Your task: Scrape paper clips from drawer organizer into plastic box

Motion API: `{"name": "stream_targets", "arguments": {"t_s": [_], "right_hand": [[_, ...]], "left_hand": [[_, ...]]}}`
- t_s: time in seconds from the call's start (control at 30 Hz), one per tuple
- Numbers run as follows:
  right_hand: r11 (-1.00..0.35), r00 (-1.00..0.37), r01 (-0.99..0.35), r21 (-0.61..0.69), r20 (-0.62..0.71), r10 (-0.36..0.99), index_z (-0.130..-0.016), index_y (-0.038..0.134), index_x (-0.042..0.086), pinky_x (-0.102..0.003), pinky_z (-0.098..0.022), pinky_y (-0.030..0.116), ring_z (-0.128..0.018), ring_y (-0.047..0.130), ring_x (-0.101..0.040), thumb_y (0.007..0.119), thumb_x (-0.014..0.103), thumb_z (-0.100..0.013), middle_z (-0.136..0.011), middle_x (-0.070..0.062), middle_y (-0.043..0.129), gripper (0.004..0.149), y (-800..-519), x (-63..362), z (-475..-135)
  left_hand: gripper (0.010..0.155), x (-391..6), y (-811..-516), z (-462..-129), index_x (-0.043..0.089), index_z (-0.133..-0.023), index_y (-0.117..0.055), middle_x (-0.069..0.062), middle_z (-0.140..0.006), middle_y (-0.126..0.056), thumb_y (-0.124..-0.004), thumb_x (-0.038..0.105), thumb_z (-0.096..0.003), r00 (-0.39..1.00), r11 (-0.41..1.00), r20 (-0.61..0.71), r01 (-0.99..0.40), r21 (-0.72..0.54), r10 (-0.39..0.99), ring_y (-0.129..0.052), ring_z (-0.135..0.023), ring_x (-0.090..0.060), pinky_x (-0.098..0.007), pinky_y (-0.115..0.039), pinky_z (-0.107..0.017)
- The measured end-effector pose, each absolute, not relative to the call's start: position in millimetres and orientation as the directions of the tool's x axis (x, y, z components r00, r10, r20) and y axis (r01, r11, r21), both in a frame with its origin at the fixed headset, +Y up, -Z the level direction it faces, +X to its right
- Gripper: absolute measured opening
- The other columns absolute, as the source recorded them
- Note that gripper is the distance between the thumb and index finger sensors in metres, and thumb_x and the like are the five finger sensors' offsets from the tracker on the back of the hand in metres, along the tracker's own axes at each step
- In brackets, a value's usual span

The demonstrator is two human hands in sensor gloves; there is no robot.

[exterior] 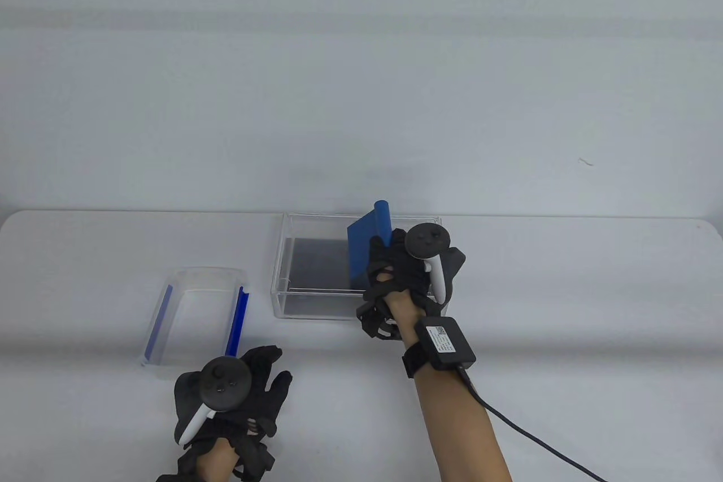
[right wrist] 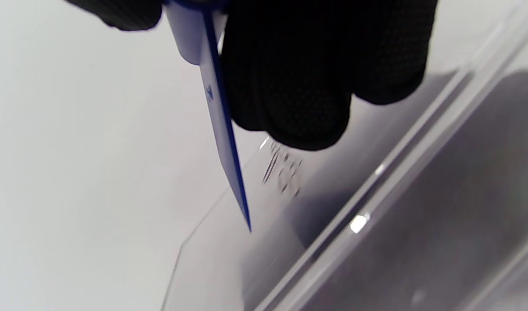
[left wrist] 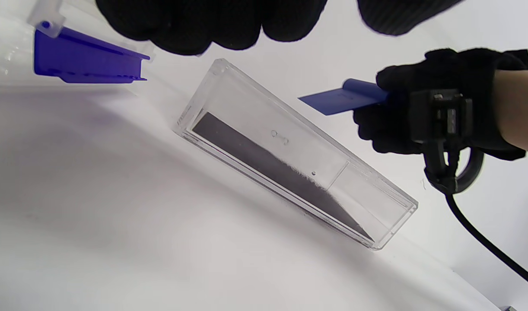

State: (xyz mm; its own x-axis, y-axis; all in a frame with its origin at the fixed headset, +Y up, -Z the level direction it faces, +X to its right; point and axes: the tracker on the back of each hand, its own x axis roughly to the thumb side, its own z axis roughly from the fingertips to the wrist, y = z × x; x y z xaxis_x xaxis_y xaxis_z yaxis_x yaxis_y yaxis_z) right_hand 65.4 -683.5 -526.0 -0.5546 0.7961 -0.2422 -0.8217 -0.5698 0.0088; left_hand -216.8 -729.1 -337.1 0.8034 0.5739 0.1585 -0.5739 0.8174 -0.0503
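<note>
The right hand [exterior: 404, 273] hides the blue scraper's [exterior: 367, 247] handle; paper clips [right wrist: 283, 172] show only blurred.

Plastic box [exterior: 195, 312] left of drawer organizer [exterior: 316, 301], apart, on table [exterior: 565, 290]

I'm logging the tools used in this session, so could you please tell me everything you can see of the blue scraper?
The blue scraper is a flat, thin blade that looks like plastic, with a thicker rolled grip along its top edge. The right hand grips that top edge, fingers closed around it. It is held tilted over the clear drawer organizer, its thin edge pointing down into it. Whether the edge touches the organizer's floor cannot be told. A small mark on the blade is too blurred to read.
</note>
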Motion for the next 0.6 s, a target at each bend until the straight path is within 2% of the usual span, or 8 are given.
{"name": "stream_targets", "arguments": {"t_s": [0.13, 0.33, 0.6], "right_hand": [[-0.554, -0.545, -0.832, 0.042, -0.256, 0.799, -0.1, 0.032, 0.013, -0.036, -0.049, 0.081, -0.053, 0.097, -0.015, 0.059, 0.055, -0.048, -0.075, 0.002, 0.086, 0.072, -692, 51, -529], [-0.639, -0.623, -0.769, 0.021, -0.252, 0.741, -0.099, 0.037, 0.011, -0.036, -0.045, 0.083, -0.046, 0.099, -0.015, 0.059, 0.056, -0.047, -0.068, 0.003, 0.09, 0.072, -696, 48, -533], [-0.654, -0.61, -0.753, -0.071, -0.295, 0.735, -0.097, 0.044, 0.009, -0.039, -0.04, 0.082, -0.039, 0.099, -0.019, 0.065, 0.054, -0.045, -0.06, -0.001, 0.093, 0.072, -693, 75, -532]], "left_hand": [[0.065, -216, -730, -338, 0.016, -0.098, -0.051, -0.015, -0.099, -0.054, -0.065, 0.052, -0.0455, 0.809, 0.823, 0.158, -0.564, -0.062, 0.566, -0.063, -0.091, -0.043, -0.054, -0.063, -0.065], [0.064, -218, -728, -338, 0.016, -0.097, -0.053, -0.013, -0.099, -0.055, -0.065, 0.052, -0.0454, 0.801, 0.815, 0.159, -0.577, -0.052, 0.577, -0.064, -0.09, -0.043, -0.053, -0.064, -0.065], [0.064, -218, -727, -338, 0.016, -0.097, -0.053, -0.013, -0.099, -0.055, -0.065, 0.052, -0.0454, 0.801, 0.815, 0.154, -0.577, -0.054, 0.578, -0.064, -0.09, -0.043, -0.053, -0.064, -0.065]]}}
